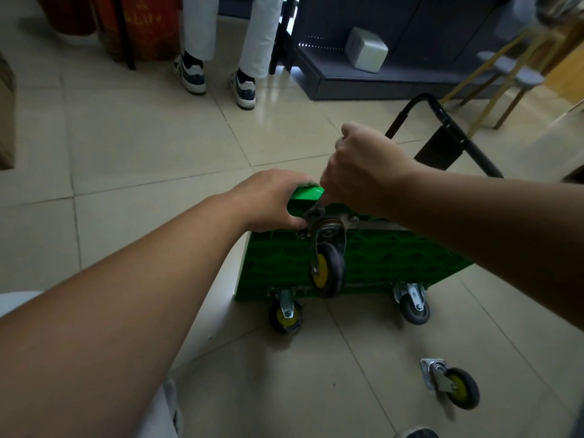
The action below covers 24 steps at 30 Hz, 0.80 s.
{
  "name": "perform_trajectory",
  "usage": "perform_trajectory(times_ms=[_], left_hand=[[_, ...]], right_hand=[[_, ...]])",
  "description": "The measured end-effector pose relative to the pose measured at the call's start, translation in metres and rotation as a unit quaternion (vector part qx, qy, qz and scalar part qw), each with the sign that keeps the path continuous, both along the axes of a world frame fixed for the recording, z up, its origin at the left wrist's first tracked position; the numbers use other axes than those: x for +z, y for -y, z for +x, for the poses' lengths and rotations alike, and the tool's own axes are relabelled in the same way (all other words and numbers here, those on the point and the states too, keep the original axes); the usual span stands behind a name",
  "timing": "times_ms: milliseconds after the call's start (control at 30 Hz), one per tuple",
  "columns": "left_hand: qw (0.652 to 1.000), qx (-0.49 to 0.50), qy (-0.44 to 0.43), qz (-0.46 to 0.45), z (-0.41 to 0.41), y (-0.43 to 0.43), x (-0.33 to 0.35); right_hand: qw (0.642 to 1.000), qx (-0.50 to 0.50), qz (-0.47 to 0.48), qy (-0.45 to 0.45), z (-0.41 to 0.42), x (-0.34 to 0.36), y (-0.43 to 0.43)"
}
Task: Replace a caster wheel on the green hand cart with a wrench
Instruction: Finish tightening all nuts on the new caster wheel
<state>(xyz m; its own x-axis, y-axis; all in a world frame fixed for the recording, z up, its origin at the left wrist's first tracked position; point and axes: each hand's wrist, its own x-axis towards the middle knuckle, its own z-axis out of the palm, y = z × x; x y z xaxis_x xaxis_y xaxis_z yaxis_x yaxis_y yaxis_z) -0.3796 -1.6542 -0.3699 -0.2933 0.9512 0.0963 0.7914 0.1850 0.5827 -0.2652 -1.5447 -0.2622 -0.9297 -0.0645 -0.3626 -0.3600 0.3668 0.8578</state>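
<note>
Your green hand cart (284,263) stands tipped up on the tiled floor (142,137), its ribbed underside facing you. Your left hand (271,200) grips the cart's upper corner; its fingertips curl over the far edge and are hidden from view. Your right hand (360,169) is closed in a fist around the handle of a wrench (316,210), so only the wrench's lower end shows. That end sits at the mounting plate of the upper caster (328,270), but the bolts there are dim and too small to make out. The caster's grey wheel with its yellow hub hangs down over the green ribbing.

Two more casters (285,314) (414,305) are fixed along the cart's bottom edge, by the floor. A loose caster (455,385) lies on its side on the tiles at lower right, well apart from the cart.

The cart's black handle (442,118) juts out behind your right hand, partly covered by your forearm. Beyond, a standing person is cut off above the knee, with only pale trousers and trainers (245,88) visible.
</note>
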Motion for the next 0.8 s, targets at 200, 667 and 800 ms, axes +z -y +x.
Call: perform_trajectory(times_ms=[200, 667, 800], left_hand=[[1.0, 0.022, -0.016, -0.007, 0.005, 0.0, 0.003], [0.997, 0.046, -0.067, -0.005, 0.009, -0.002, 0.005], [0.993, 0.071, -0.094, -0.007, 0.01, -0.004, 0.003]], right_hand=[[0.999, -0.005, 0.028, 0.015, -0.003, -0.006, 0.01], [0.997, 0.074, 0.004, 0.0, -0.01, -0.015, -0.011], [0.994, 0.103, -0.043, -0.009, -0.014, -0.017, -0.022]])
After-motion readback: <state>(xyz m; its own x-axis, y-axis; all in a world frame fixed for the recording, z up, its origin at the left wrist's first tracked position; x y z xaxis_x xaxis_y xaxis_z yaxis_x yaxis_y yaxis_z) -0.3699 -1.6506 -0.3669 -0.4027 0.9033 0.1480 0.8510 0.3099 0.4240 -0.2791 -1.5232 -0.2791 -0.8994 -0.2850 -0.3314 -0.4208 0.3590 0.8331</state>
